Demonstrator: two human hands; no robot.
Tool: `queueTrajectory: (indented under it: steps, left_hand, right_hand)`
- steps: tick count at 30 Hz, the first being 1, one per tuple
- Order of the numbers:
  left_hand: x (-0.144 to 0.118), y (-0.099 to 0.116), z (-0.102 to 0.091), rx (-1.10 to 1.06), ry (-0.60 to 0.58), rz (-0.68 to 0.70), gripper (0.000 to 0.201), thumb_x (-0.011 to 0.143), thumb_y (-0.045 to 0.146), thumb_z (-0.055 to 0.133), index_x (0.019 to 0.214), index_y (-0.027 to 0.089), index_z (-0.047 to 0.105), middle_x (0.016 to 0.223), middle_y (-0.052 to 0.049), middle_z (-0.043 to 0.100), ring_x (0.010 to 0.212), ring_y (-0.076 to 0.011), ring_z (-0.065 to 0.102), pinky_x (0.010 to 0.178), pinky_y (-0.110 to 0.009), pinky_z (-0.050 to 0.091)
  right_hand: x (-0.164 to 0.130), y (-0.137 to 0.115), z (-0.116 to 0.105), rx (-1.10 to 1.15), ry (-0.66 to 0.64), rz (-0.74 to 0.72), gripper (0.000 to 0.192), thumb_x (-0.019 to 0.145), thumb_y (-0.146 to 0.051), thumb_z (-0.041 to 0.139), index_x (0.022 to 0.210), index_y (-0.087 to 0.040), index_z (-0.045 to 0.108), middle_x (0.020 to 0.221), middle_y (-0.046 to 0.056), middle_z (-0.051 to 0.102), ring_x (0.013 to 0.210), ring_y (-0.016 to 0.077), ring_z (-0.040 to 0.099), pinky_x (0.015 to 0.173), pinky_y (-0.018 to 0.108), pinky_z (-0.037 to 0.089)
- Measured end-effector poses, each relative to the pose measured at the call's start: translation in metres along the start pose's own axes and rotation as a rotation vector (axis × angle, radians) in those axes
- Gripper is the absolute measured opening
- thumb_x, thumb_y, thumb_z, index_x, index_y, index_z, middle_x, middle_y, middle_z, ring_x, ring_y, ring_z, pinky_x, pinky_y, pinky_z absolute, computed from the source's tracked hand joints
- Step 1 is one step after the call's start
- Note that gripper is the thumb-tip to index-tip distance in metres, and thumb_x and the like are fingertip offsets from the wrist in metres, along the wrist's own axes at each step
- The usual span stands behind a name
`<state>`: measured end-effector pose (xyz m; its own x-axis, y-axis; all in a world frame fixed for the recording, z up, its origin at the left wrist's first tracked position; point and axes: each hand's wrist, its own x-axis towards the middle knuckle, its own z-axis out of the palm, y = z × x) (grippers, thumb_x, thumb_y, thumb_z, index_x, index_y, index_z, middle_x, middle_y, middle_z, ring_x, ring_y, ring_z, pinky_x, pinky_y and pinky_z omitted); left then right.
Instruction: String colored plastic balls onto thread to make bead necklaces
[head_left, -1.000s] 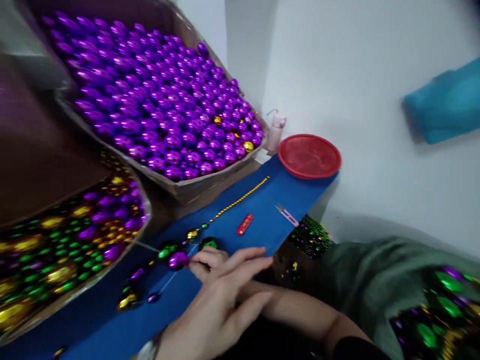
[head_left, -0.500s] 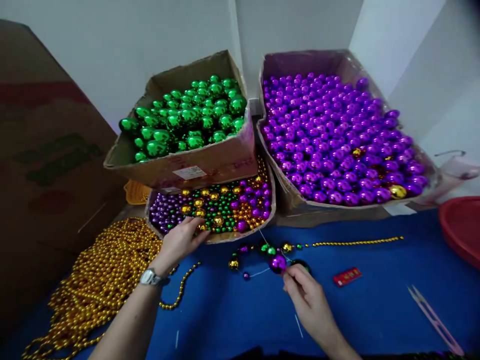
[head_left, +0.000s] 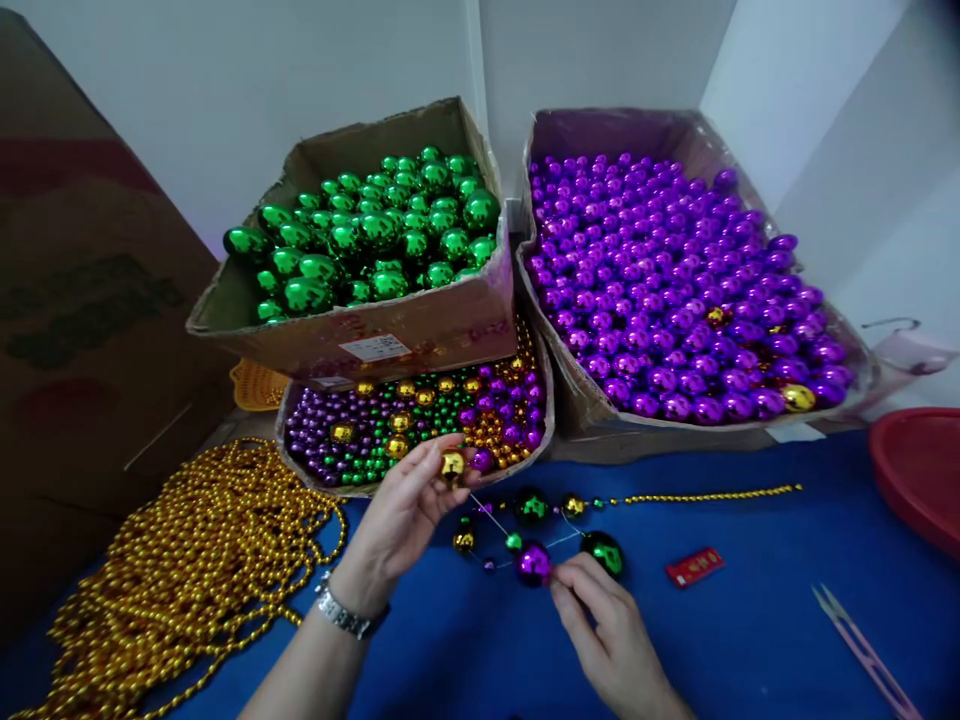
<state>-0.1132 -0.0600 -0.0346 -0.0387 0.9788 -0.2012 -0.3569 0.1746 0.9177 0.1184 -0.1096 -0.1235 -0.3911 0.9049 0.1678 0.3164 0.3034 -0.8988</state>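
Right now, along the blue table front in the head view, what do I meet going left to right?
Gold bead pile → left hand holding a gold ball → right hand at a purple ball → red tag → pink snips.

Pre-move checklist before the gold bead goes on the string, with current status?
1. Gold bead pinched in left hand fingertips: ok.
2. Right hand at the purple bead on the string: ok.
3. String runs up to the gold bead: ok; whether it is through the hole: cannot tell.
4. Bead hole facing the string end: cannot tell.
5. Tray of mixed beads beside left hand: ok.
6. Scissors lying apart from both hands: ok.
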Motion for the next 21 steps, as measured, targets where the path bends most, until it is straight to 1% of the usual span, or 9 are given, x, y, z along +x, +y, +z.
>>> queueTrajectory:
  steps: [3, 6, 11, 16, 21]
  left_hand:
    - [-0.002, -0.009, 0.010, -0.152, -0.018, -0.073, 0.034, 0.086, 0.027, 0.055, 0.118, 0.015, 0.055, 0.115, -0.012, 0.061, 0.097, -0.0203, 0.064, 0.079, -0.025, 0.053]
    - [-0.002, -0.014, 0.013, -0.218, 0.017, -0.072, 0.031, 0.086, 0.024, 0.055, 0.116, 0.015, 0.056, 0.113, -0.011, 0.062, 0.096, -0.0211, 0.064, 0.083, -0.029, 0.053]
    - [-0.004, -0.014, 0.016, -0.239, 0.045, -0.033, 0.027, 0.085, 0.023, 0.057, 0.111, 0.016, 0.057, 0.107, -0.009, 0.064, 0.094, -0.0199, 0.065, 0.083, -0.029, 0.054]
    - [-0.005, -0.014, 0.018, -0.239, 0.068, 0.004, 0.028, 0.084, 0.021, 0.058, 0.112, 0.015, 0.056, 0.106, -0.009, 0.064, 0.095, -0.0211, 0.064, 0.083, -0.029, 0.053]
    - [-0.008, -0.016, 0.020, -0.189, 0.096, 0.057, 0.027, 0.084, 0.020, 0.059, 0.110, 0.014, 0.057, 0.106, -0.010, 0.063, 0.094, -0.0223, 0.064, 0.081, -0.030, 0.054]
  right_hand:
    - [0.000, 0.001, 0.001, -0.025, 0.007, -0.022, 0.020, 0.094, -0.022, 0.038, 0.091, -0.022, 0.058, 0.085, 0.003, 0.057, 0.076, 0.0148, 0.056, 0.068, 0.024, 0.042]
    - [0.001, 0.003, 0.001, -0.041, 0.017, -0.037, 0.020, 0.094, -0.021, 0.038, 0.094, -0.023, 0.058, 0.085, 0.003, 0.057, 0.075, 0.0148, 0.056, 0.067, 0.024, 0.043]
    - [0.000, 0.004, 0.000, -0.069, 0.016, -0.016, 0.020, 0.095, -0.022, 0.038, 0.094, -0.022, 0.058, 0.086, 0.004, 0.057, 0.076, 0.0156, 0.057, 0.069, 0.025, 0.044]
    - [-0.001, 0.002, -0.001, -0.081, 0.000, 0.018, 0.020, 0.095, -0.022, 0.037, 0.091, -0.022, 0.057, 0.086, 0.004, 0.056, 0.078, 0.0154, 0.056, 0.070, 0.025, 0.043]
    - [0.000, 0.001, 0.000, -0.080, 0.028, -0.003, 0.019, 0.094, -0.021, 0.038, 0.090, -0.021, 0.057, 0.084, 0.003, 0.055, 0.074, 0.0144, 0.055, 0.067, 0.025, 0.042]
